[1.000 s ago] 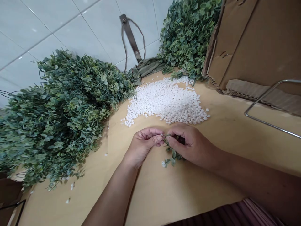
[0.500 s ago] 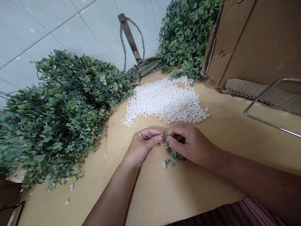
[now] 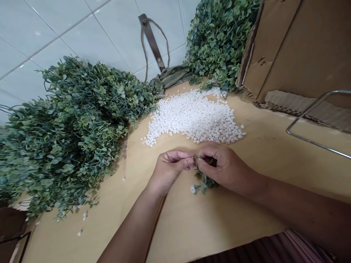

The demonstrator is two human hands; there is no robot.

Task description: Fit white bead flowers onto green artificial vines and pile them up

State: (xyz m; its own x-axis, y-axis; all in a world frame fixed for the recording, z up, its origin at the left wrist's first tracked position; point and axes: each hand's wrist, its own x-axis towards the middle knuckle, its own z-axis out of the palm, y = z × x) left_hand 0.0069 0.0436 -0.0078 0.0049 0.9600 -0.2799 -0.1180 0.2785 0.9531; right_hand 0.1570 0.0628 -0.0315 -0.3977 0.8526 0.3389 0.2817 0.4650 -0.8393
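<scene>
Between thumb and fingers, my right hand (image 3: 219, 160) pinches an artificial leafy sprig (image 3: 204, 182), whose green leaves hang below the hand. A small white flower-like piece (image 3: 193, 189) sits at one tip of the sprig. My left hand (image 3: 175, 166) is closed in a pinch right against the right fingertips, at a stem end of the sprig; whatever tiny piece it holds is mostly hidden by the fingers. Just beyond both hands spreads a heap of small white plastic pieces (image 3: 192, 117) on the tan table (image 3: 181, 226).
A large pile of artificial greenery (image 3: 68, 135) covers the left side. More greenery (image 3: 216, 44) stands at the back beside a cardboard box (image 3: 304, 51). A bent metal wire (image 3: 312, 140) reaches in from the right. A strap (image 3: 152, 44) leans on the tiled wall (image 3: 109, 36).
Both hands stay pinched together at the stem, with the fingertips slightly closer. The whole view has shifted very slightly; the sprig hangs much as before.
</scene>
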